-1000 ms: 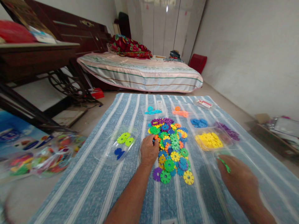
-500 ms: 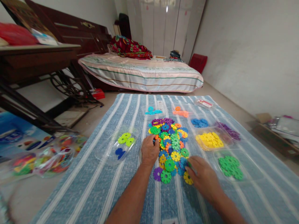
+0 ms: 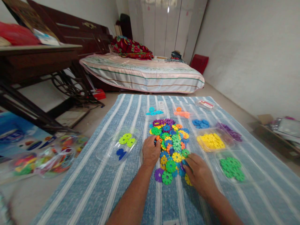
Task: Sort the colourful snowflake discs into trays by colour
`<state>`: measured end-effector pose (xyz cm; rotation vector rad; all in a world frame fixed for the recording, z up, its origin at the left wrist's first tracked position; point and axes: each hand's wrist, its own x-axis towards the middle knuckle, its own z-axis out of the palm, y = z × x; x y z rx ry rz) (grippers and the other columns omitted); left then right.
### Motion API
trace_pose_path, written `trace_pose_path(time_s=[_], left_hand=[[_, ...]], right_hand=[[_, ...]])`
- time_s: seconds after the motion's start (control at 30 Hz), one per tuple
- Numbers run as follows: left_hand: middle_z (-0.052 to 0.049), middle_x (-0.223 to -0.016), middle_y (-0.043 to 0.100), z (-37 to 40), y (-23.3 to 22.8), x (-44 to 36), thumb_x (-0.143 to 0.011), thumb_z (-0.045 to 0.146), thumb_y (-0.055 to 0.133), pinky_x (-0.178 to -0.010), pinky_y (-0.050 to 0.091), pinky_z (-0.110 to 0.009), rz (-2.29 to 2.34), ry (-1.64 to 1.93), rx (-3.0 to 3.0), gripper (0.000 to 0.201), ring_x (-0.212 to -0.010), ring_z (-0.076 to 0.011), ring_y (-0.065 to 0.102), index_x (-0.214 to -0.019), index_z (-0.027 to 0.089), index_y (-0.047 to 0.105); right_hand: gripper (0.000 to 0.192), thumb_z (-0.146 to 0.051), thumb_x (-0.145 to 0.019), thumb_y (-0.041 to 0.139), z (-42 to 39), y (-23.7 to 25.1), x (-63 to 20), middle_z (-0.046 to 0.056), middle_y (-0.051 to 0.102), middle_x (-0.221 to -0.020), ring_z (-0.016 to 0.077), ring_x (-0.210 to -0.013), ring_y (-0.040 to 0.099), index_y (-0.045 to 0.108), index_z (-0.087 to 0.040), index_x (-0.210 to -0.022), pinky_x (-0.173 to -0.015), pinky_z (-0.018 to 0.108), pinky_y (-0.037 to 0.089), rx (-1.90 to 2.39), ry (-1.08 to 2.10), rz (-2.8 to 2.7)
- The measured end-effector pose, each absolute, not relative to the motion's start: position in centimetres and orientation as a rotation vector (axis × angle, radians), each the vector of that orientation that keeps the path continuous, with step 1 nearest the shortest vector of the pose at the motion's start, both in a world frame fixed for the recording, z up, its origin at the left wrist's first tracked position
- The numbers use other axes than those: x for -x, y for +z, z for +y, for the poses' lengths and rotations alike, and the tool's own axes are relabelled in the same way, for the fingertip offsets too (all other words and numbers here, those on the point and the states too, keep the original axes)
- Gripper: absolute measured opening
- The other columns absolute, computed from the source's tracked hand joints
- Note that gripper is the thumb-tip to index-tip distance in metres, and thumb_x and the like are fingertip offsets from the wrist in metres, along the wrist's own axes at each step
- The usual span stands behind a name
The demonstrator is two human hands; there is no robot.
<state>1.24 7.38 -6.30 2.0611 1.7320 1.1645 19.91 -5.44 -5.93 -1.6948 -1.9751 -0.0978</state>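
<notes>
A spread-out pile of notched plastic flower discs (image 3: pixel 170 166) in several colours lies on the striped cloth between my hands. At its left edge my left hand (image 3: pixel 150 151) rests with curled fingers, closed around a dark blue disc (image 3: pixel 155 142) that is mostly hidden. My right hand (image 3: pixel 201 175) is at the pile's lower right, its thumb and fingers closed together over blue discs. A sliver of a green disc shows between those fingers; the hand covers the rest. A purple disc (image 3: pixel 158 175) lies at the pile's near left corner.
Clear trays hold sorted discs: yellow (image 3: pixel 211 141), green (image 3: pixel 231 168), blue (image 3: pixel 200 123), purple (image 3: pixel 231 132), orange (image 3: pixel 182 113) and light blue (image 3: pixel 154 111). Left of the pile, another tray (image 3: pixel 105 155) holds lime and dark blue discs. Bagged plastic pieces (image 3: pixel 53 159) lie beyond the cloth's left edge.
My right hand has moved slightly left and up over the pile, covering more of the blue and yellow discs. My left hand stays in place.
</notes>
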Motion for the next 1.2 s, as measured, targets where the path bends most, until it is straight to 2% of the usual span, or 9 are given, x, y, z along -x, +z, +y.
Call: trace_pose_path(time_s=[0.27,0.7,1.0,1.2], left_hand=[[-0.008,-0.094,0.066,7.4,-6.4,-1.3,-0.077,0.019,0.047,-0.086,0.046,-0.035,1.724,1.185,-2.070,0.021,-0.090,-0.0205,0.058,-0.091,0.017,0.061],[-0.007,-0.094,0.066,7.4,-6.5,-1.2,-0.078,0.022,0.046,-0.086,0.046,-0.035,1.732,1.183,-2.070,0.021,-0.091,-0.0205,0.058,-0.092,0.018,0.061],[-0.008,-0.095,0.066,7.4,-6.4,-1.3,-0.078,0.022,0.047,-0.087,0.046,-0.036,1.739,1.174,-2.066,0.022,-0.091,-0.0212,0.058,-0.093,0.017,0.062],[-0.007,-0.095,0.066,7.5,-6.7,-1.2,-0.078,0.022,0.047,-0.087,0.046,-0.036,1.735,1.196,-2.063,0.022,-0.091,-0.0206,0.058,-0.092,0.018,0.062]], right_hand=[[0.024,-0.033,-0.084,0.052,-5.7,-6.4,-20.6,0.010,0.062,-0.105,0.0235,-0.105,0.055,0.060,-0.019,-0.102,-0.090,0.043,0.048,1.629,-0.064,-1.977],[0.023,-0.026,-0.086,0.046,-5.9,-6.5,-20.4,0.010,0.063,-0.105,0.0224,-0.105,0.056,0.061,-0.019,-0.102,-0.092,0.042,0.048,1.634,-0.047,-1.963],[0.025,-0.029,-0.083,0.052,-6.1,-5.9,-20.9,0.010,0.062,-0.108,0.0228,-0.105,0.056,0.060,-0.019,-0.104,-0.092,0.041,0.048,1.610,0.013,-2.009],[0.033,-0.034,-0.078,0.059,-6.4,-5.5,-21.0,0.012,0.061,-0.112,0.0250,-0.107,0.056,0.059,-0.019,-0.107,-0.092,0.043,0.048,1.591,0.035,-2.030]])
